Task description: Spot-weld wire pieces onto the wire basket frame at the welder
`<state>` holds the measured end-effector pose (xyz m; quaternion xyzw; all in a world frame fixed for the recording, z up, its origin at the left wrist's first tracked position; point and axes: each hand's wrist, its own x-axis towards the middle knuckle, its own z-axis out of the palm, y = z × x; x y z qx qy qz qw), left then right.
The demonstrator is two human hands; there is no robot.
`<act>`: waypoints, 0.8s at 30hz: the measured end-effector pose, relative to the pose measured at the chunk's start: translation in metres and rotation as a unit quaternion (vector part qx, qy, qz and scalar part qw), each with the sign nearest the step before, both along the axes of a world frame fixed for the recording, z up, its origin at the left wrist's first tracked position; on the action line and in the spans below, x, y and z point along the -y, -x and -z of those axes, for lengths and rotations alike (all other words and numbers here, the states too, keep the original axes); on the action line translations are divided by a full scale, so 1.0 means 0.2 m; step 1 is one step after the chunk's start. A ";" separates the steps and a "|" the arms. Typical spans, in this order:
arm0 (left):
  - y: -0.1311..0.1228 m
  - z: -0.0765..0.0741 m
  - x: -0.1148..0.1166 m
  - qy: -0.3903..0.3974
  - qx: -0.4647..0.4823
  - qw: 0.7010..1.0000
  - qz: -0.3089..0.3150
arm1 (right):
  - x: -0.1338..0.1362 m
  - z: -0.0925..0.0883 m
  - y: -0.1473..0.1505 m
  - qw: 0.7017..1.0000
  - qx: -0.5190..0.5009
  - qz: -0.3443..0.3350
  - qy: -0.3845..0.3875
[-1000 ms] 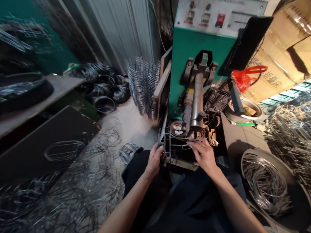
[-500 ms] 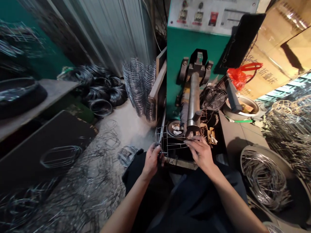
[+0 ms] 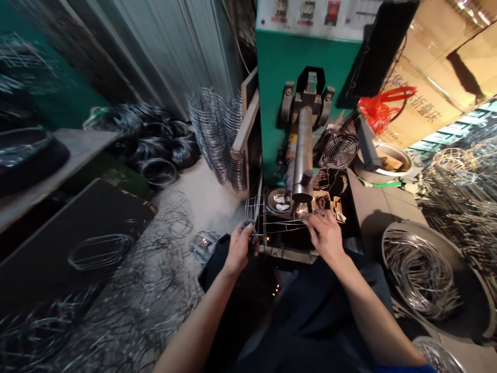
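Firmly, left fingers (image 3: 241, 234) curl around the steel-wire cage (image 3: 272, 226); right fingers (image 3: 316, 221) press its rods.

Cardboard carton (image 3: 421, 96) printed 折叠床; machine control panel (image 3: 310, 13) labels too small.

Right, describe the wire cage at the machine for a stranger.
From the green spot welder, follow its thick steel post down. At its foot, a wire cage sits between the left hand and right hand. Unlike the stacked wire frames nearby, it alone is held, sparks at its edge.
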<state>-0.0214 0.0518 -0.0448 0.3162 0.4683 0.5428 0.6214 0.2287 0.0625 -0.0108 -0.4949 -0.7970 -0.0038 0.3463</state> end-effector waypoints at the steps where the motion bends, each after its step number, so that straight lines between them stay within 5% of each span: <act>1: 0.00 0.00 -0.01 -0.005 -0.006 1.000 0.003 | 0.00 0.00 0.00 1.000 -0.003 0.001 -0.002; 15: 0.02 -0.01 -0.18 -0.031 -0.026 0.999 0.018 | -0.12 0.01 0.04 0.999 -0.020 0.020 -0.030; 20: 0.01 -0.04 -0.12 -0.054 -0.025 0.998 0.020 | -0.04 -0.06 -0.03 0.998 -0.058 -0.005 0.011; 24: 0.04 -0.09 0.04 -0.054 -0.031 0.998 0.006 | 0.11 -0.09 -0.20 0.989 -0.141 0.030 0.040</act>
